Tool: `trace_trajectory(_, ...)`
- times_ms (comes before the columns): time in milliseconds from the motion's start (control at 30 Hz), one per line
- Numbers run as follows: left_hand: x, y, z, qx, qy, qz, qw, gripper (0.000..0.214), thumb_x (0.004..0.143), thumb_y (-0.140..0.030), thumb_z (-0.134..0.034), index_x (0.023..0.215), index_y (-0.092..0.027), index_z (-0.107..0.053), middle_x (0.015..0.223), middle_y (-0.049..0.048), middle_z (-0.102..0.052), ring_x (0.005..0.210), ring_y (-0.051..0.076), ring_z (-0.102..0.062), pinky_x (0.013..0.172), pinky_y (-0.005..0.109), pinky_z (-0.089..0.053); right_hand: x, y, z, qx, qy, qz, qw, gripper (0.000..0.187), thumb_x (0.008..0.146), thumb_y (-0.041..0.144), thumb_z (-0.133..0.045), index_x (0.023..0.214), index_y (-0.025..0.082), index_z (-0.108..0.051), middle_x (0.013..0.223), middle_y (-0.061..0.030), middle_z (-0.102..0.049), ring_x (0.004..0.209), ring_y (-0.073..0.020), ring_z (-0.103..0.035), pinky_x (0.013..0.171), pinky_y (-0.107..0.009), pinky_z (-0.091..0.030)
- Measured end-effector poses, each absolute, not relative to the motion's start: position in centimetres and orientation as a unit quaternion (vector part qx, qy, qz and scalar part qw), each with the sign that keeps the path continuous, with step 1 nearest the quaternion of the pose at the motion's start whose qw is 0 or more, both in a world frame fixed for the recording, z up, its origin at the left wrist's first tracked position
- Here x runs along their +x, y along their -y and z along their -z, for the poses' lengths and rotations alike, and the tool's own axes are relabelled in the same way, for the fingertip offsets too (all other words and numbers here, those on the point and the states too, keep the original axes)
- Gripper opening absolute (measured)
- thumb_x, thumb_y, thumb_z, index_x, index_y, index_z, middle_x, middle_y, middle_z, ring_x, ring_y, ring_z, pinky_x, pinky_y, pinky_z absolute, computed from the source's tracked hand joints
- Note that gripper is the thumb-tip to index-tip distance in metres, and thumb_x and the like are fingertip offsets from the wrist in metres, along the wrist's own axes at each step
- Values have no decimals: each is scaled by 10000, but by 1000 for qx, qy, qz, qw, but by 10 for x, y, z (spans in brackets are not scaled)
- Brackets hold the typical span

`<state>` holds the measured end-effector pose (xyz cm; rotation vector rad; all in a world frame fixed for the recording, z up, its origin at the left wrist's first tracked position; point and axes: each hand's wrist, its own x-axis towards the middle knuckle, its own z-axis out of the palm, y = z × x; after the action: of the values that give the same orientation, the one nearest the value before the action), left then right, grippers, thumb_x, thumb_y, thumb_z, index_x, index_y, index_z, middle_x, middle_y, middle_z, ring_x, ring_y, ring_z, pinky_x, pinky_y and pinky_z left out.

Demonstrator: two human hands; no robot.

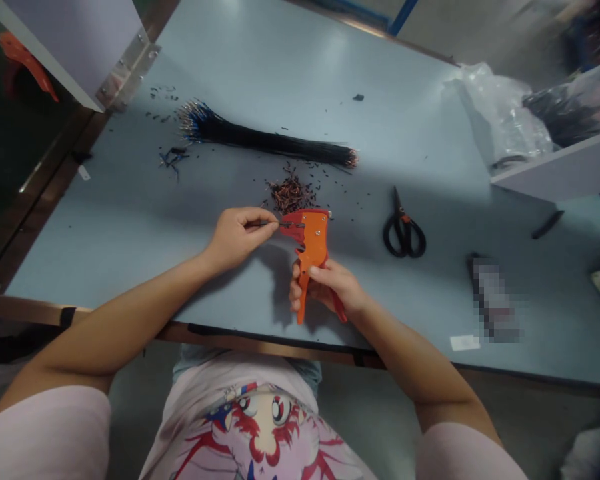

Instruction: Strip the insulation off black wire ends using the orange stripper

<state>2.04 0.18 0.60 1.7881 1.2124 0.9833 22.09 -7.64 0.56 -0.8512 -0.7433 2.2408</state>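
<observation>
Nearby: a pink printed shirt (250, 427) is seen below the table edge (180, 331), and both forearms are laid across that edge, which appears to keep the hands steady.

Left hand (240, 237): a thin black wire (267, 224) is pinched between thumb and fingertips, held level, apparently so that its end can be guided precisely.

Right hand (330, 287): an orange wire stripper (313, 247) is gripped by the handles and held upright above the table, its head turned toward the wire. Whether the handles are being pressed together cannot be told.

Wire end: it is placed at the stripper's head, with the tip partly hidden.

Just beyond: a small heap of reddish wire scraps (290, 195) is surrounded by scattered black bits.

Farther on: a long bundle of black wires (265, 137) is laid straight, and scissors (404, 233) are left lying to the right, within easy reach.

Far corner: a clear plastic bag (503, 110) is pushed against a white shelf (560, 167).
</observation>
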Motion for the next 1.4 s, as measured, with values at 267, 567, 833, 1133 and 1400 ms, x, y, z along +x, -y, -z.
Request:
trace_trajectory(267,22,0,-9,697,-480,-386,368,154,736,-298,-632,722,-164,-706,651,16,-679,553,99,-555,514,199,-409,220,78,-7,-320,282,-849,312,281,815,389,-617,878,134,-519,670,-24,-607,559,-174,-635,529,-339,-546)
trace_trajectory(567,22,4,-16,721,-459,-393,340,121,723,-227,-610,698,-144,-693,574,-11,-634,452,53,-459,444,166,-347,214,82,-10,-335,282,-839,322,293,807,410,-622,819,141,-505,583,12,-570,462,-136,-573,476,-314,-529)
trace_trajectory(833,22,4,-15,729,-466,-390,315,126,704,-228,-605,691,-144,-698,476,-44,-523,419,43,-367,422,164,-303,211,83,-13,-343,264,-834,341,322,804,434,-616,735,161,-461,480,60,-491,330,-82,-451,361,-236,-467)
trace_trajectory(1133,12,-7,-19,701,-496,-414,303,119,690,-245,-622,681,-159,-703,451,-50,-471,426,49,-341,440,189,-288,228,69,-20,-344,229,-817,401,294,807,429,-618,758,169,-489,513,62,-491,361,-74,-449,392,-233,-491)
trace_trajectory(1400,5,-19,-16,640,-507,-409,407,165,670,-312,-656,707,-157,-698,638,12,-659,557,93,-526,534,202,-405,239,60,-15,-401,262,-811,336,287,762,346,-648,933,129,-567,713,-45,-631,577,-172,-622,546,-329,-540)
